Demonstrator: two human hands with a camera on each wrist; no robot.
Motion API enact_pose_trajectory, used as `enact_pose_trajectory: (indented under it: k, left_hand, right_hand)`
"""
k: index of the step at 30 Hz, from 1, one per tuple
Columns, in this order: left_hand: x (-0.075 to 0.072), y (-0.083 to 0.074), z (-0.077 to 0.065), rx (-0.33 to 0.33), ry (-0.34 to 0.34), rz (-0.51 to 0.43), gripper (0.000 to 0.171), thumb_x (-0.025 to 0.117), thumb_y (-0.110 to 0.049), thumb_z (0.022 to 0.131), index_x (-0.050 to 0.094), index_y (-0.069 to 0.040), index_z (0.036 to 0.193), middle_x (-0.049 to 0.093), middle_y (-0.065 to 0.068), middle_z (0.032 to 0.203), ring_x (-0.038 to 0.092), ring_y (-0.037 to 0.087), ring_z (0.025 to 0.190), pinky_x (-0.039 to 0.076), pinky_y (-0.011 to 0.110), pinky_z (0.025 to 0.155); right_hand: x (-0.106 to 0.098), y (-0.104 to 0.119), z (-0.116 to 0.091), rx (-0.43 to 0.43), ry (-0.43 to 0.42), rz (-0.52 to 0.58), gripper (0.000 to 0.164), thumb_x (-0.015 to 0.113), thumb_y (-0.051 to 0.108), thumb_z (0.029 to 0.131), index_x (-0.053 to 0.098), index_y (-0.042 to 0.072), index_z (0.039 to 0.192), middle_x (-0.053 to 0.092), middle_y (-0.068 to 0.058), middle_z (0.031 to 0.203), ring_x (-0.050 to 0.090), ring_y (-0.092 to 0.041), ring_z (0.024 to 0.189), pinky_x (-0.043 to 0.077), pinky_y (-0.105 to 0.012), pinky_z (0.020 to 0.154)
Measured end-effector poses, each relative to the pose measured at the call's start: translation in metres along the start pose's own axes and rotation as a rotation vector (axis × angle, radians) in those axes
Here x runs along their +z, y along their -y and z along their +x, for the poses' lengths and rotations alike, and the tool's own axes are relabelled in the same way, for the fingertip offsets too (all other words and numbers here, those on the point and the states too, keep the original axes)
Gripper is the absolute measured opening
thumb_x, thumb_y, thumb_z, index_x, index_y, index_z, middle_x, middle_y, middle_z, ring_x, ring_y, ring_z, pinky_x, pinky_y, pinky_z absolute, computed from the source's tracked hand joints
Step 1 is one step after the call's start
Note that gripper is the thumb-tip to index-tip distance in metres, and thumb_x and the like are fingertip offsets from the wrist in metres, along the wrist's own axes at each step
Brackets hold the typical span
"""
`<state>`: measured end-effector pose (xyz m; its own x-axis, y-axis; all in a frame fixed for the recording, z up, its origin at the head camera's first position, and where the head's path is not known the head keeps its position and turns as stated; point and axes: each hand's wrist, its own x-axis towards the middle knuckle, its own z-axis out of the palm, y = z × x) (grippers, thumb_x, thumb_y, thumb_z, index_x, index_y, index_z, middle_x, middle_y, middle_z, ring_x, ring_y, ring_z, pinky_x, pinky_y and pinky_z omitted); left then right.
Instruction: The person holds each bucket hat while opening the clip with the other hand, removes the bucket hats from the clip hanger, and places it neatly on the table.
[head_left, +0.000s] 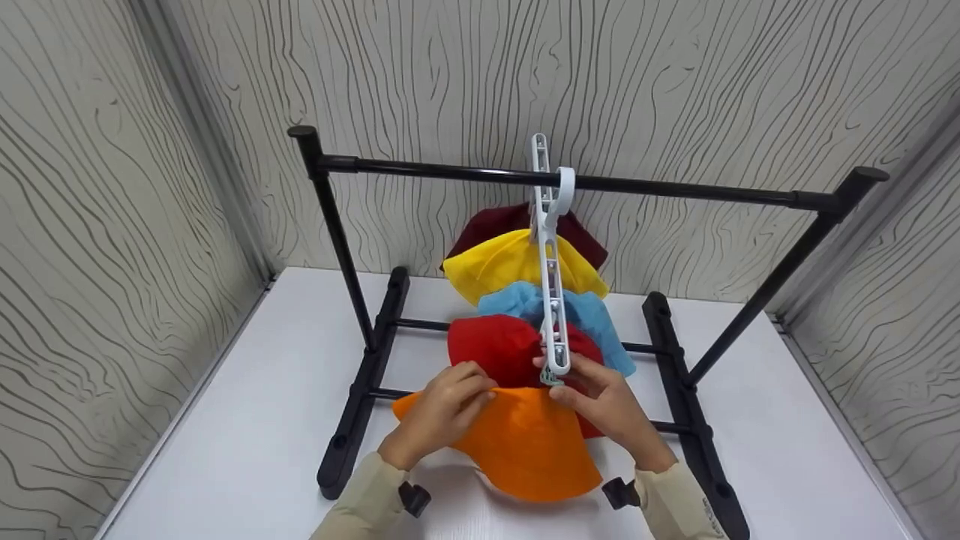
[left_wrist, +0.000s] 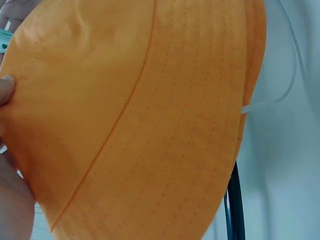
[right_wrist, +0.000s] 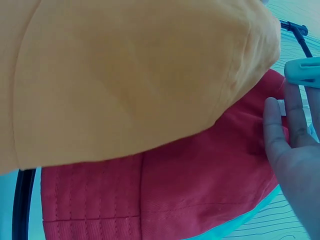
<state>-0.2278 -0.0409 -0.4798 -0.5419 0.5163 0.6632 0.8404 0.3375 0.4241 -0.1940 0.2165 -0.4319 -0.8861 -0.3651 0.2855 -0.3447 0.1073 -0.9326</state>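
Observation:
An orange bucket hat (head_left: 525, 442) hangs at the front, its brim low over the table. My left hand (head_left: 442, 409) pinches its upper left edge; in the left wrist view the thumb (left_wrist: 6, 90) lies against the orange cloth. A white hanger bar (head_left: 553, 292) runs toward me and ends just above the hat. At that end my right hand (head_left: 611, 405) holds a small green clip (head_left: 550, 377) between thumb and fingers. The right wrist view shows the clip (right_wrist: 302, 72) at the fingertips, beside a red bucket hat (right_wrist: 200, 185) hanging behind the orange one.
Blue (head_left: 600, 319), yellow (head_left: 487, 266) and dark red (head_left: 487, 229) hats hang farther back along the hanger. Its hook (head_left: 566, 191) sits over the black rail (head_left: 675, 187) of a stand on a white table (head_left: 247, 420). Patterned wall panels (head_left: 420, 82) enclose the back and sides.

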Motion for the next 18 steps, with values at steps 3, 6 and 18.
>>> enact_pose_trajectory:
  k: [3, 6, 18]
  left_hand:
    - [-0.003, 0.001, -0.001, -0.002, -0.012, 0.008, 0.011, 0.061, -0.018, 0.094, 0.07, -0.012, 0.097, 0.061, -0.003, 0.091, 0.054, 0.011, 0.083, 0.049, 0.019, 0.076]
    - [-0.004, 0.003, -0.002, -0.001, -0.03, 0.009, 0.011, 0.061, -0.017, 0.094, 0.07, -0.01, 0.096, 0.061, -0.002, 0.09, 0.054, 0.011, 0.081, 0.05, 0.021, 0.076]
    - [-0.015, 0.01, -0.008, -0.038, -0.074, 0.03, 0.013, 0.06, -0.018, 0.095, 0.07, -0.01, 0.094, 0.059, -0.002, 0.088, 0.052, 0.011, 0.079, 0.048, 0.022, 0.072]
  right_hand:
    - [0.0, -0.001, 0.0, -0.009, 0.002, 0.018, 0.046, 0.059, 0.003, 0.093, 0.049, -0.004, 0.136, 0.064, 0.005, 0.129, 0.054, -0.003, 0.122, 0.045, -0.02, 0.099]
    - [-0.001, -0.002, 0.0, -0.01, 0.008, 0.038, 0.046, 0.059, 0.003, 0.093, 0.047, -0.004, 0.137, 0.064, 0.007, 0.128, 0.054, -0.003, 0.123, 0.046, -0.021, 0.099]
    - [-0.002, -0.003, -0.002, 0.018, -0.008, 0.039, 0.048, 0.059, 0.004, 0.093, 0.046, -0.004, 0.138, 0.064, 0.01, 0.127, 0.055, -0.004, 0.121, 0.048, -0.023, 0.096]
